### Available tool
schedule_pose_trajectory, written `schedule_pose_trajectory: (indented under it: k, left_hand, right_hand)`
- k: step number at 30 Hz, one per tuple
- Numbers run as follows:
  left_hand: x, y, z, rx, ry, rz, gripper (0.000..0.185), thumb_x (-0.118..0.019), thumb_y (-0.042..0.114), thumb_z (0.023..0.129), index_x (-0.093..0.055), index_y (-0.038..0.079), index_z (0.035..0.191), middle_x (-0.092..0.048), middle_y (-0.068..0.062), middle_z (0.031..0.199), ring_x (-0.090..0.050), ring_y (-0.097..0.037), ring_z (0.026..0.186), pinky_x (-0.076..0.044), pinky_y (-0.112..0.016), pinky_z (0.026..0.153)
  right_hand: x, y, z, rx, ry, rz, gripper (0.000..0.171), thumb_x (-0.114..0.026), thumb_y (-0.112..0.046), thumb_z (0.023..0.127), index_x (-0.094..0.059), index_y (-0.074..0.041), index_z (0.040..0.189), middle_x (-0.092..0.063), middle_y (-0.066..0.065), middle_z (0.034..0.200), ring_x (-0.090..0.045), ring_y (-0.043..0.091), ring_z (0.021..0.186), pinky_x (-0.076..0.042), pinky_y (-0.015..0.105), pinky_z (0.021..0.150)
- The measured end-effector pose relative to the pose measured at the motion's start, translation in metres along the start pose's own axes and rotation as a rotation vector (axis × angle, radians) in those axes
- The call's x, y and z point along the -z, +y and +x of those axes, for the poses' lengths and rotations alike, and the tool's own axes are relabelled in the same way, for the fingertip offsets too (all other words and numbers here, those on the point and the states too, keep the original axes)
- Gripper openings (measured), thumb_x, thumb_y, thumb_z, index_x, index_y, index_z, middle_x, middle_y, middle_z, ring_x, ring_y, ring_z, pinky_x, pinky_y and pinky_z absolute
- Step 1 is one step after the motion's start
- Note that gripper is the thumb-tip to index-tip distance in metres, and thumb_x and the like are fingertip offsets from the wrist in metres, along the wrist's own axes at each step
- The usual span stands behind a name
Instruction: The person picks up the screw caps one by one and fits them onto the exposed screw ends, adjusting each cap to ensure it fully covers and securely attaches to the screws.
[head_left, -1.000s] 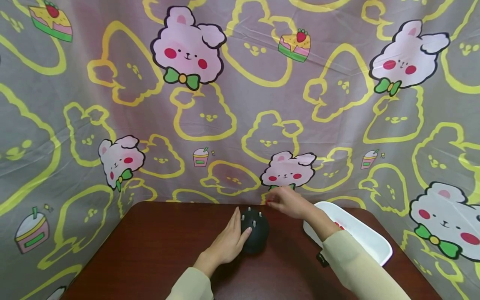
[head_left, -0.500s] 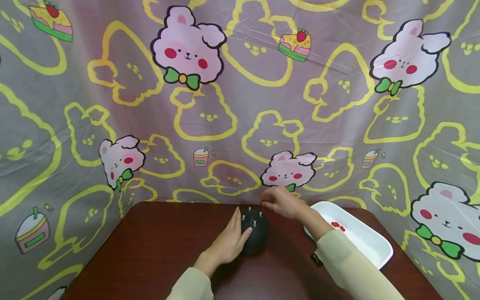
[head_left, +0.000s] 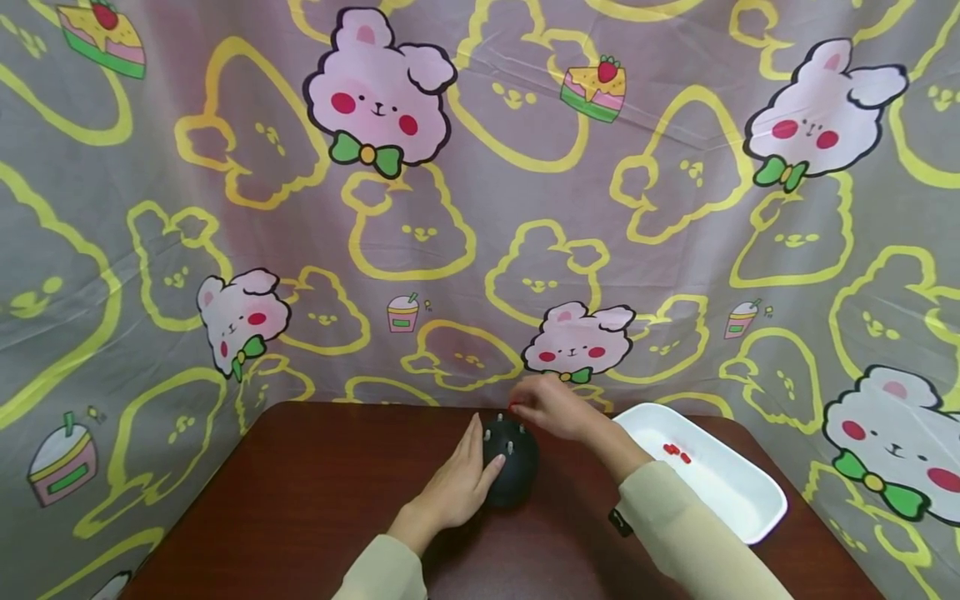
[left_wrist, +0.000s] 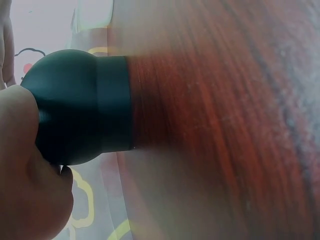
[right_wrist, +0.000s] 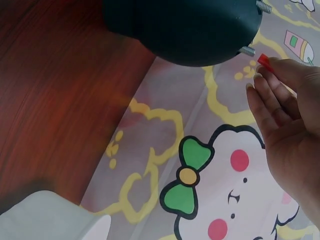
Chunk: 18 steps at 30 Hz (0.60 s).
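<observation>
A dark reddish-brown wooden table (head_left: 315, 500) is seen, backed right up against a cartoon-bunny cloth (head_left: 420, 233). A black dome-shaped base (head_left: 512, 469) with little metal pegs sticking up is sat directly on the wood, near the back edge. Just right of that base, a white tray (head_left: 731, 492) is laid on the tabletop, angled toward the corner.

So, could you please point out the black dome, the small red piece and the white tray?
black dome (head_left: 512, 475), head view, its front side.
small red piece (right_wrist: 263, 62), right wrist view, its exposed end.
white tray (head_left: 738, 500), head view, bare floor.
</observation>
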<state>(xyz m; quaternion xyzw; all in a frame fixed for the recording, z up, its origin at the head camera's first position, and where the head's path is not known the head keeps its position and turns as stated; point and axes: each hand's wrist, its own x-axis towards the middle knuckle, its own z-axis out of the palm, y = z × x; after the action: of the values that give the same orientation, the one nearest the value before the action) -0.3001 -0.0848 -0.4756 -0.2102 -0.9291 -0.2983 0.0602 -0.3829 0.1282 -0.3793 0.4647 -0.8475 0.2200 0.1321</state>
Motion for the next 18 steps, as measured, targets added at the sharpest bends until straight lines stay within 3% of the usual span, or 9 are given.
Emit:
schedule_pose_trajectory:
  k: [18]
  left_hand:
    - [0.001, 0.001, 0.0, 0.009, -0.014, -0.001, 0.083, -0.031, 0.056, 0.109, -0.002, 0.0, 0.163, -0.001, -0.017, 0.171, -0.01, -0.029, 0.157, -0.024, -0.048, 0.122]
  right_hand:
    - [-0.014, -0.005, 0.008, -0.016, -0.024, -0.005, 0.005, -0.075, -0.01, 0.094, -0.077, -0.012, 0.098, -0.068, -0.007, 0.083, -0.058, 0.006, 0.074, -0.052, 0.023, 0.065]
